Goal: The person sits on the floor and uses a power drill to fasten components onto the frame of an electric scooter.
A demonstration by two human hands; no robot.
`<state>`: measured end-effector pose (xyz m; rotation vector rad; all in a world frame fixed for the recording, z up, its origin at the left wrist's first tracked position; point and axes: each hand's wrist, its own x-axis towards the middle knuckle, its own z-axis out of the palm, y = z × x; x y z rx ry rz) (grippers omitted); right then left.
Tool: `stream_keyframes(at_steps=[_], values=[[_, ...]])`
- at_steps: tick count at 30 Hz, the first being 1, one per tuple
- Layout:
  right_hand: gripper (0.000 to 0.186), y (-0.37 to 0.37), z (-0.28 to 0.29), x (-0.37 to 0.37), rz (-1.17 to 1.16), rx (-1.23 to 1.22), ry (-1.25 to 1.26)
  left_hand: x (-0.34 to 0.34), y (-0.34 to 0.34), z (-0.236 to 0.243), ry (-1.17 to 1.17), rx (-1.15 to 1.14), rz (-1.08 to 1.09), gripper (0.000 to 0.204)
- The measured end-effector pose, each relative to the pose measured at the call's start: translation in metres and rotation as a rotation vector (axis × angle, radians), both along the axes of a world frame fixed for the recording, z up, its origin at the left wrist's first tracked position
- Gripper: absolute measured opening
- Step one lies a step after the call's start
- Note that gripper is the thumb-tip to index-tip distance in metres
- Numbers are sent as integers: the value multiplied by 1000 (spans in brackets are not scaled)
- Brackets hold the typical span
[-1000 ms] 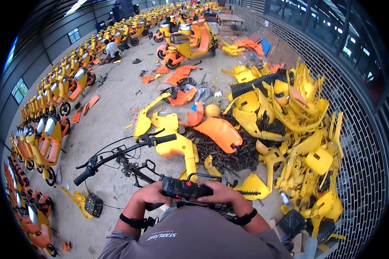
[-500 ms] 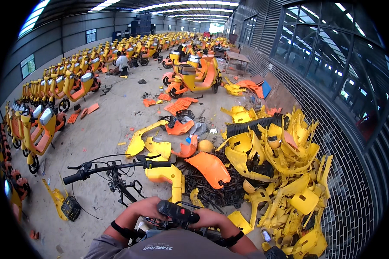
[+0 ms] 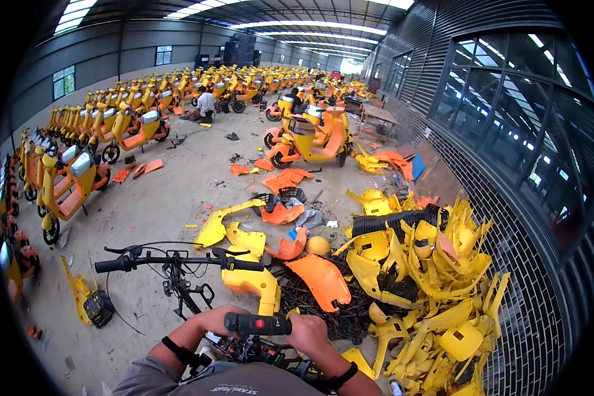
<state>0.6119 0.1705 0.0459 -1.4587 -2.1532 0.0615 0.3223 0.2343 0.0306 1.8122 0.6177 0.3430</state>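
Just in front of my body is a black cordless power tool (image 3: pixel 257 324) with a red spot on it. My right hand (image 3: pixel 309 333) is closed on its right end. At the tool's left end is my left hand (image 3: pixel 219 319), its fingers hidden behind the tool and the parts below. Under both hands lies a dark stripped scooter frame (image 3: pixel 264 350), mostly covered by my arms. Ahead of it stand the black handlebars (image 3: pixel 178 262) with brake levers and loose cables, which neither hand touches.
To the right, a heap of yellow scooter panels (image 3: pixel 435 303) rises by the brick wall (image 3: pixel 528 290). An orange panel (image 3: pixel 320 280) lies on dark metal parts. A yellow piece with a black basket (image 3: pixel 99 308) lies left. Rows of yellow scooters (image 3: pixel 72 185) and two people stand or crouch farther off.
The view has tilted up a little. The power tool has turned from slanting to nearly level, and my right hand has come further into sight beside it.
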Motion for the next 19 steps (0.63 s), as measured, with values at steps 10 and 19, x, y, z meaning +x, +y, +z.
stream_keyframes(at_steps=[10, 19], values=[[28, 52, 48, 12, 61, 337, -280, 26, 6, -18, -309, -190, 399, 95], [8, 43, -40, -7, 140, 6, -587, 28, -12, -17, 141, 383, 318, 106]])
